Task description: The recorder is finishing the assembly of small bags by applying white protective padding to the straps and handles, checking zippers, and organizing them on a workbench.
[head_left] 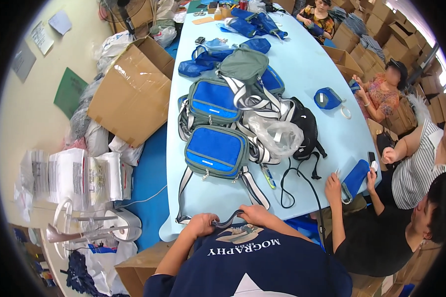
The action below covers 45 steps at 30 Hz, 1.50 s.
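Close to my body at the table's near edge, my left hand and my right hand grip a dark grey webbing strap. A short stretch of it bows up between them. Just beyond lies a blue and grey bag with zip pulls, its striped strap trailing toward my hands. Whether the held strap belongs to that bag, I cannot tell. Behind it rests a similar bag, under a grey-green bag and bundled striped straps. To their right are a clear plastic bag and a black bag.
A blue carabiner-like clip and a black cord lie on the light-blue table. A large cardboard box stands left. Co-workers sit along the right side; one person's hand is near a blue piece.
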{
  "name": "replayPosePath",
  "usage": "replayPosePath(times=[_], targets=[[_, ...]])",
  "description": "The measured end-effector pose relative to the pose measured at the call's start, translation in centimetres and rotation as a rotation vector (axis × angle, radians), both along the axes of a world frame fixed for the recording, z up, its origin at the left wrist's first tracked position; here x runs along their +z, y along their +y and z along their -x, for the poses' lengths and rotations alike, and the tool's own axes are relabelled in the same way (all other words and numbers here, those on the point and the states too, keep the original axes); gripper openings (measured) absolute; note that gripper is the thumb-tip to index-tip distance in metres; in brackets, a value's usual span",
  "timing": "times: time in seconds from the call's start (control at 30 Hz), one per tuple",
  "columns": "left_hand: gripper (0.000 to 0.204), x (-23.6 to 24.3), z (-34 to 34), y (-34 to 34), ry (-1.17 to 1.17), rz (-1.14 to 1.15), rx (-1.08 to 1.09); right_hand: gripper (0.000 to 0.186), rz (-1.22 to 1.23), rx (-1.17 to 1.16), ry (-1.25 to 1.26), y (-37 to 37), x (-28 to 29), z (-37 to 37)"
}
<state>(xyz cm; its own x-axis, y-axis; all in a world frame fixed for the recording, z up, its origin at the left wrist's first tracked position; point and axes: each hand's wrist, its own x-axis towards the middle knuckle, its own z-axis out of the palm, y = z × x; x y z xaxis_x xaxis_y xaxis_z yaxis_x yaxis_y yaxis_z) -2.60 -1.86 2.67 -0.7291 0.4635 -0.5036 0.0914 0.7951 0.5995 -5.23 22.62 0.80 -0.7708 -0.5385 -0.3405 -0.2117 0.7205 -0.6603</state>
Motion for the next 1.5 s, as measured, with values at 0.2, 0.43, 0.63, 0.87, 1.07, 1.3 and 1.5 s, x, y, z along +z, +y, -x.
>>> replayPosePath(times=[0.2,0.43,0.63,0.87,1.07,1.3,1.5], targets=[[0.022,-3.7,-0.7,-3.0,0.680,0.083,0.141,0.022,0.203,-0.048,-0.114,2.0,0.0,1.5],[0.036,-0.5,0.3,-5.6,0.434,-0.189,0.505,0.027,0.252,-0.081,-0.423,2.8,3.7,3.5],[0.029,0.1,-0.6,-7.1,0.297,0.015,0.229,0.036,-0.074,0.090,-0.343,4.3,2.3,1.9],[0.042,-1.1,-1.5,-7.1,0.607,0.127,0.180,0.041,-0.389,0.153,-0.286,3.2,2.3,0.9],[0.052,-3.0,-2.6,-7.3,0.472,-0.154,0.888,0.040,-0.596,0.172,-0.290,2.9,2.1,0.6],[0.043,-2.6,-3.1,-4.8,0.026,-0.283,1.422,0.040,-0.149,0.073,0.048,-0.1,1.2,1.0],[0.034,-3.8,-2.2,-5.1,-0.221,-0.248,1.322,0.029,-0.207,0.317,0.287,-5.3,-1.5,1.2]])
